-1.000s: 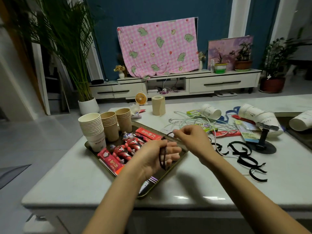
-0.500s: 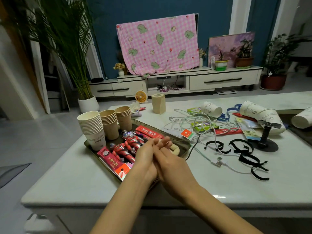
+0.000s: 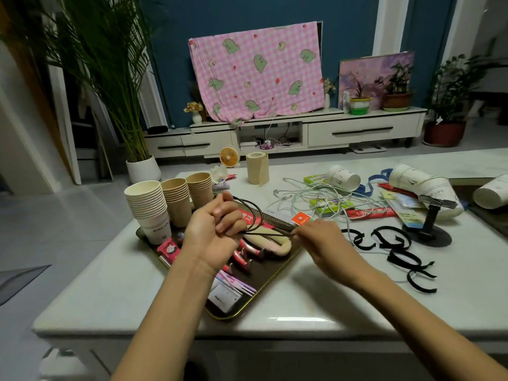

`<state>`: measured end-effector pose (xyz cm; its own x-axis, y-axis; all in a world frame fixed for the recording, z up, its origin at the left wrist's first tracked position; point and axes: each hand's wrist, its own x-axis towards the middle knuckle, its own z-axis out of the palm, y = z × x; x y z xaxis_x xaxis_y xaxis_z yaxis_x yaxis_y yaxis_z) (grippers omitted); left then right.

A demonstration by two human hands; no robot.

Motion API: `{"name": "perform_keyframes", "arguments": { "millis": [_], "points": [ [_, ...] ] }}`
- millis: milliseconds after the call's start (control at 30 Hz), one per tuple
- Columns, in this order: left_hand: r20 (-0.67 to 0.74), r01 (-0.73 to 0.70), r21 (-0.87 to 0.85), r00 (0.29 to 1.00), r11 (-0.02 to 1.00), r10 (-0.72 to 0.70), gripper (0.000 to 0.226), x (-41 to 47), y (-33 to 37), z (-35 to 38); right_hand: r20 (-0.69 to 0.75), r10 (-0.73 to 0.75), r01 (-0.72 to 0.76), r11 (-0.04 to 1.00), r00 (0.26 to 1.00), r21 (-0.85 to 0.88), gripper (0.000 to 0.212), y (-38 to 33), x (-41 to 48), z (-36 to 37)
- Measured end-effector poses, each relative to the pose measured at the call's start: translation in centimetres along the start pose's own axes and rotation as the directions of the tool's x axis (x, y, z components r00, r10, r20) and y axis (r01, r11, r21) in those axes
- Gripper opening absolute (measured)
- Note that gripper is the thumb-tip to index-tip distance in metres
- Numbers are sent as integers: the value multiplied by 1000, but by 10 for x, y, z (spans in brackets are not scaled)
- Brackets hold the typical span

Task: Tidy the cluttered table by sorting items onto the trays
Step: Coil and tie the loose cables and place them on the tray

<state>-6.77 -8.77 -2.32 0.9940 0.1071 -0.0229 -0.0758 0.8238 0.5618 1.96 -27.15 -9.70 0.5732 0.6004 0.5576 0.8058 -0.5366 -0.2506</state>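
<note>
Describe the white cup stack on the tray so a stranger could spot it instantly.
Start at the white table and find the dark, gold-rimmed tray on its left side. Three cup stacks stand at the tray's far corner; the white cup stack is the leftmost, the only pale one, beside two brown stacks.

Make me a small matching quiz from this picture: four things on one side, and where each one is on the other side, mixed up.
Things:
1. cord
2. cup stacks
3. paper roll
4. straps

Places:
A. lying on the table, right of the tray
B. standing on the tray
C. gripped by the left hand, pinched by the right hand
D. upright on the table, beyond the tray

Pairs: 1-C, 2-B, 3-D, 4-A
</note>
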Motion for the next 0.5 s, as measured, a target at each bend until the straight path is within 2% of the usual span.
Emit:
{"name": "perform_keyframes", "arguments": {
  "millis": [67,133,233,300,333,367,400,433,467,500],
  "points": [
    [31,-16,33,999,999,15,32,-3,5,6,-65,35,-45,987,997,-157,8,17,7,-5],
    [49,-29,91,999,995,24,32,-5,5,11,-113,100,-123,969,989,-216,13,29,17,-8],
    [43,3,190,999,982,-11,33,-5,-12,16,-50,302,-304,919,952,-249,21,44,35,-10],
    [8,46,237,999,970,-50,32,-2,-30,16,-123,426,-439,891,897,-117,19,46,43,-14],
    [-16,71,244,997,967,-69,32,-1,-38,14,-238,455,-468,884,858,1,18,45,44,-16],
    [-38,94,237,995,967,-87,32,0,-44,11,-395,452,-444,888,800,116,16,42,43,-18],
    [-54,113,222,993,969,-103,31,1,-48,8,-539,406,-388,909,738,154,14,38,41,-21],
    [-64,123,207,992,971,-112,31,2,-50,6,-603,372,-357,922,706,150,13,35,38,-23],
    [-71,123,197,991,973,-111,31,3,-50,4,-567,370,-337,927,736,167,14,33,38,-25],
    [-78,119,190,991,975,-105,32,4,-49,2,-451,401,-340,916,797,213,19,32,37,-28]
  ]
}}
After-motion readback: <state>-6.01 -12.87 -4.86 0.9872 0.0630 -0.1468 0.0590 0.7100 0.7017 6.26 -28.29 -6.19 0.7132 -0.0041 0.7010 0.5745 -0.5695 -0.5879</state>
